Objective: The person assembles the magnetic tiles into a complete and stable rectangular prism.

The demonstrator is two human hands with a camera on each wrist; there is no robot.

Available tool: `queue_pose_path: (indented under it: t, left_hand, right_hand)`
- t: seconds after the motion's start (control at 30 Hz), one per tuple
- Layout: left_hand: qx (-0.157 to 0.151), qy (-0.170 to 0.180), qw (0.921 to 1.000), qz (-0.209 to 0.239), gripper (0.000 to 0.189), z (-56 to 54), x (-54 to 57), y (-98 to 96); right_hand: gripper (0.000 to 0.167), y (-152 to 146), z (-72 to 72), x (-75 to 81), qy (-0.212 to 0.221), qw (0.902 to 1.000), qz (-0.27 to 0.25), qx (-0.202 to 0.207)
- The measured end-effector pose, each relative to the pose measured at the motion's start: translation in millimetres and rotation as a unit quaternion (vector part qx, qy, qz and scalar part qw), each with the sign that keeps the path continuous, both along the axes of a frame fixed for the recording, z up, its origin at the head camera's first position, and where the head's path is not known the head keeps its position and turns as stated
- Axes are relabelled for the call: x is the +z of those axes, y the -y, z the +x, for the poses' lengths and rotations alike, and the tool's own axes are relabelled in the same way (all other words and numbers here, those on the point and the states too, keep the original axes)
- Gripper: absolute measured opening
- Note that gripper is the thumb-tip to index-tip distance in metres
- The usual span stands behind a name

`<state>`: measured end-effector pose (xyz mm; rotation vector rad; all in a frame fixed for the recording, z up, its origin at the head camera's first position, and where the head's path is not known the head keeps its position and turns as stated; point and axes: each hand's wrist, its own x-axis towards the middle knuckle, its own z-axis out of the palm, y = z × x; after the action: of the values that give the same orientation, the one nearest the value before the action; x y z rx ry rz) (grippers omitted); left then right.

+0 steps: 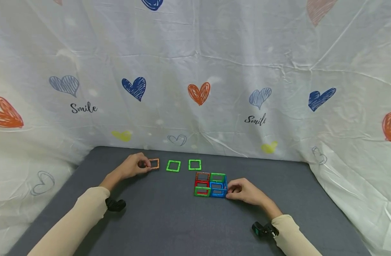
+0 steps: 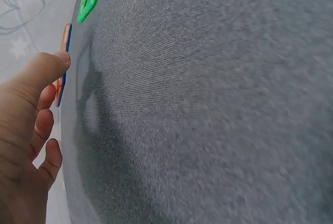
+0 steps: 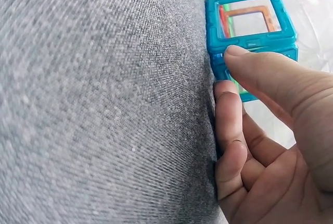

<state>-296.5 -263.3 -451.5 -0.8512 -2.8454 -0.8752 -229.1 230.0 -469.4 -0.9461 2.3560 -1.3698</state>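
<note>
At the left back of the table, my left hand (image 1: 134, 166) pinches an orange square magnetic tile (image 1: 158, 164) between thumb and fingers. In the left wrist view the tile (image 2: 66, 35) shows edge-on, with a blue layer along its orange edge. My right hand (image 1: 245, 192) holds the right side of a low block of joined magnetic tiles (image 1: 218, 196). Seen from the right wrist, the thumb lies on a blue tile (image 3: 250, 42) and the other fingers curl beside it. The block has red, orange and green frames too; part of its right side is hidden.
Two green square tiles (image 1: 172, 171) lie flat between the left hand and the block, near the table's back edge. A dark grey cloth covers the table (image 1: 170, 224). White curtain (image 1: 170, 117) with printed hearts hangs behind and at both sides.
</note>
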Motion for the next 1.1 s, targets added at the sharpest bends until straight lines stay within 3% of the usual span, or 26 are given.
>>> queue_pose_path:
  t: [0.47,0.8,1.1]
  left_hand:
    - [-0.002,-0.041,0.999,0.016,0.013,18.2,3.5,5.0]
    - [0.0,-0.058,0.998,0.026,0.01,29.4,10.6,1.0]
    - [0.001,-0.096,0.994,0.053,0.011,40.6,14.9,-5.0]
  right_hand:
    - [0.009,0.0,-0.5,-1.2,0.003,1.0,-0.002,0.001]
    - [0.009,-0.1,-0.4,-1.8,0.003,1.0,-0.001,0.0]
    - [0.009,0.7,-0.6,-0.4,0.006,1.0,-0.002,-0.001]
